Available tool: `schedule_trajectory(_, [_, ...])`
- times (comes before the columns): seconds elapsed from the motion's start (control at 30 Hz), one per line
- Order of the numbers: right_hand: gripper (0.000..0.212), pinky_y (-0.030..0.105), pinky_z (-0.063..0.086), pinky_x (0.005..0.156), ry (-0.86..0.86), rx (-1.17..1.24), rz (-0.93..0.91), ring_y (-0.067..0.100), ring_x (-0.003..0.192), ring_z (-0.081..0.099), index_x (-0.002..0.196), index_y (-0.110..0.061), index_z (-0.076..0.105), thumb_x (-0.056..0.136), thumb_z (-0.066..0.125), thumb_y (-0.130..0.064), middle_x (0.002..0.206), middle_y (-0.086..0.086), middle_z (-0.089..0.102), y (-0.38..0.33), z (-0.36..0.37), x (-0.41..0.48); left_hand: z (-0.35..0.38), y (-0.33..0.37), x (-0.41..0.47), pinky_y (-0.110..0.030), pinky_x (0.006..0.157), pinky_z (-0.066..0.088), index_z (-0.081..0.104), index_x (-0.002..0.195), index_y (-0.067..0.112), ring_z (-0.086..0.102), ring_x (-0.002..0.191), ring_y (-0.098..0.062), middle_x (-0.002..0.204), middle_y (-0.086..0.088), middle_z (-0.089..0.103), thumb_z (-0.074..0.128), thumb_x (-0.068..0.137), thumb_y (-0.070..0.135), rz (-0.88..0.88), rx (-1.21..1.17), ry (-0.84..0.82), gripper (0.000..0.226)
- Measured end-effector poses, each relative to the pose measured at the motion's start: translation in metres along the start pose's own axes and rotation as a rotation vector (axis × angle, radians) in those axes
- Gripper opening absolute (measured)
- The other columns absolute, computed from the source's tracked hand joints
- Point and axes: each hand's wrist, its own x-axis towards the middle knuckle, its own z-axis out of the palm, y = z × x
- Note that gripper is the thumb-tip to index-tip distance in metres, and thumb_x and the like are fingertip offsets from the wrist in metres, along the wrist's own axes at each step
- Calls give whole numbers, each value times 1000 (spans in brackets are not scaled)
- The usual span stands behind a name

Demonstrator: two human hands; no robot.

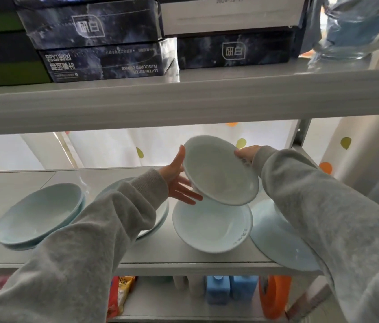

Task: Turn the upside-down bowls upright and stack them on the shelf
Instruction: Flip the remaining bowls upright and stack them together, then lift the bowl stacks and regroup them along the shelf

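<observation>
Pale bowl (218, 170), tilted with its hollow toward the camera, held above an upright bowl (211, 226) on the shelf (160, 256) — left hand (178, 180) and right hand (245, 153) grasp opposite rims. Stacked bowls (39, 213) stand at left.

bowls (221, 170): at least 6 | dark boxes (90, 22): 4 | blue bottles (216, 290): 2 | orange jug (274, 297): 1

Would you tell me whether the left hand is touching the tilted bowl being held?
Touching. The head view shows the left hand pressed against the held bowl's left rim, thumb along its edge.
</observation>
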Motion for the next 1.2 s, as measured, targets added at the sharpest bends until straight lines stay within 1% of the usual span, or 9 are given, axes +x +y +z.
schedule_trajectory(0.13, [54,35,32,111,-74,-390,4,29,129,46,138,-10,47,96,42,-44,140,12,49,5,10,-15,10,-14,-5,-35,59,60,51,130,-2,66,71,-30,89,-10,64,47,85,61,-55,148,206,78])
schedule_trajectory(0.27, [59,35,26,114,-77,-587,-7,27,130,43,137,-15,48,91,46,-52,142,7,47,15,21,-15,20,-33,-2,-33,41,56,47,129,-5,63,65,-29,89,-16,61,56,90,43,-113,278,318,63])
schedule_trajectory(0.4, [54,33,38,102,-91,-662,21,23,96,44,123,-16,56,85,53,-55,114,10,56,26,31,-1,24,-44,1,-45,72,59,47,127,-3,68,86,-35,110,-22,64,51,94,38,-99,700,397,52])
schedule_trajectory(0.5, [53,35,37,104,-62,-689,20,22,93,44,117,-14,58,86,52,-56,103,7,53,30,32,0,20,-49,5,-45,86,56,52,122,-5,67,97,-37,111,-23,65,42,98,33,-101,902,431,45])
schedule_trajectory(0.6, [42,36,42,101,-114,-620,-26,22,92,51,112,-15,63,85,61,-47,100,4,57,35,29,-4,19,-47,6,-37,83,56,58,114,-3,66,87,-32,87,-15,67,38,100,32,-94,1120,436,42])
schedule_trajectory(0.7, [35,41,51,94,-150,-328,-18,25,90,63,106,-10,63,80,72,-32,95,6,67,38,25,0,23,-38,3,-29,70,49,62,106,3,57,77,-21,68,-2,48,35,100,35,2,1462,518,43])
schedule_trajectory(0.87, [16,37,49,89,-83,-169,17,24,88,58,100,-8,62,92,58,-22,90,7,64,40,-11,-5,48,-30,9,-41,94,50,54,127,12,50,114,-25,123,-9,47,41,97,39,231,1550,522,43])
schedule_trajectory(1.0, [22,30,46,76,23,-155,115,18,79,54,101,-11,63,95,51,-28,103,6,60,66,-48,-13,102,-30,21,-43,105,41,29,146,17,35,135,-29,147,-10,30,50,92,44,488,1519,297,64])
schedule_trajectory(1.2, [49,41,31,113,61,-98,335,24,126,48,122,-13,57,93,44,-51,134,4,55,113,-68,-37,185,-48,51,-46,115,24,10,152,20,18,144,-32,157,-10,14,62,83,50,543,1492,45,92])
